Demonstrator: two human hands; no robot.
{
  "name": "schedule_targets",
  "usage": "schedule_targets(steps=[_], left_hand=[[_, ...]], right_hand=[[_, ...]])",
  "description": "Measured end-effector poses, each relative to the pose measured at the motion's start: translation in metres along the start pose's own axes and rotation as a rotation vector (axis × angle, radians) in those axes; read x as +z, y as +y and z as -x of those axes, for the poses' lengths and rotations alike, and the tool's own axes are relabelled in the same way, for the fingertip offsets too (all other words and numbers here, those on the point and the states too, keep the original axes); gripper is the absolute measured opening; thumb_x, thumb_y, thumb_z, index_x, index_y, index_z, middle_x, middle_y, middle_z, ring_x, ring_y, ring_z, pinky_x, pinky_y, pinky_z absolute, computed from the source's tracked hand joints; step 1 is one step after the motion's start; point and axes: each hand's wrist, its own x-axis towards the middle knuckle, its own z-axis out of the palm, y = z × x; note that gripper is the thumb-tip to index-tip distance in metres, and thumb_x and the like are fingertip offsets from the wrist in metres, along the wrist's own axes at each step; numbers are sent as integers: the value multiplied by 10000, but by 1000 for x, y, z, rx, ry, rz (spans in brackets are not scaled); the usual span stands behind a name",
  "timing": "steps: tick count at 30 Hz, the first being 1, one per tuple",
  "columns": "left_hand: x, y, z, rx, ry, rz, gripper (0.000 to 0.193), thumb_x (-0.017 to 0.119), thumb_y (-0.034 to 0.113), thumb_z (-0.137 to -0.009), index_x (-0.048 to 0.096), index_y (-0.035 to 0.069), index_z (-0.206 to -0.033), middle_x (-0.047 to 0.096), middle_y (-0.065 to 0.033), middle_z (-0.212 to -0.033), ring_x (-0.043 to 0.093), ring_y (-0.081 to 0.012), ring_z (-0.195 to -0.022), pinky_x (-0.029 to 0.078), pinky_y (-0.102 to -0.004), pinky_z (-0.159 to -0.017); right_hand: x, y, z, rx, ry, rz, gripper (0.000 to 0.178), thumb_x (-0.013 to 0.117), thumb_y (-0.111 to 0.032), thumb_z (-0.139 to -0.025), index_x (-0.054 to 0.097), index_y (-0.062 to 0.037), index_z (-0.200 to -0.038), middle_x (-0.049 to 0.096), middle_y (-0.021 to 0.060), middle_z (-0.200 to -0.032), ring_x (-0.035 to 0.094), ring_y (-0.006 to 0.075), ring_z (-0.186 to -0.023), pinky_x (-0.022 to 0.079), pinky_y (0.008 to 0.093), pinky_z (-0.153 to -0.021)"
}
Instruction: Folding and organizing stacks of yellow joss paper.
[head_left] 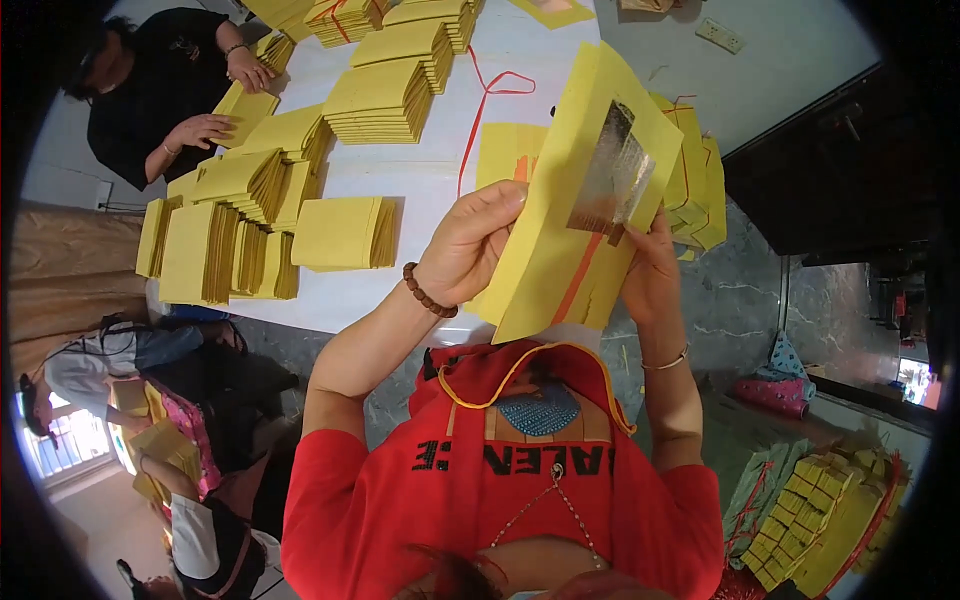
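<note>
Both my hands hold up a folded yellow paper sheet (545, 230) over the near edge of the table. A shiny metallic foil patch (608, 165) sits on its face, and an orange strip (580, 275) runs below the foil. My left hand (470, 245) pinches the sheet's left side, thumb on top. Along the right side, my right hand (652, 270) grips the paper beside the foil's lower corner; some of its fingers are hidden behind. Under the raised sheet, another yellow sheet (500, 150) with an orange mark lies on the table.
Stacks of folded yellow paper (375, 100) cover the white table's (415, 170) left and far parts. A red string (487, 93) lies there. Across the left side, a co-worker's hands (200, 130) touch a stack. Tied yellow bundles (700, 190) stand right, more (810, 510) lower right.
</note>
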Motion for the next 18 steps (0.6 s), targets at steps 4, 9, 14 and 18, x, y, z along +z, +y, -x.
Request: schedule_targets(steps=[4,9,14,18], left_hand=[[4,2,-2,-31,-51,9,232,461,119,-931,532,-53,-1070,624,-114,-996,626,-146,-897,516,-250,-786],[15,3,-2,-65,7,-50,206,476,99,-919,541,-45,-1050,628,-89,-956,626,-129,-843,515,-236,-729],[4,-2,-4,29,78,-220,149,481,104,-919,541,0,-1007,607,-32,-844,568,-62,-740,456,-192,-618],[22,-6,-5,247,225,-477,208,461,71,-918,478,24,-1120,598,-35,-866,567,-58,-799,460,-189,-649]], right_hand=[[4,-2,0,2,-14,-36,457,454,23,-861,325,-70,-1290,488,86,-1226,512,194,-1094,437,336,-923],[3,-3,2,17,-6,-8,480,460,0,-861,303,-63,-1310,489,90,-1218,514,198,-1085,446,345,-918],[5,-4,2,11,-12,-23,502,460,-3,-858,284,-65,-1324,484,92,-1217,504,203,-1092,430,351,-937],[-2,-4,3,-11,-38,-5,513,459,-3,-856,276,-69,-1330,472,89,-1228,484,203,-1118,404,352,-965]])
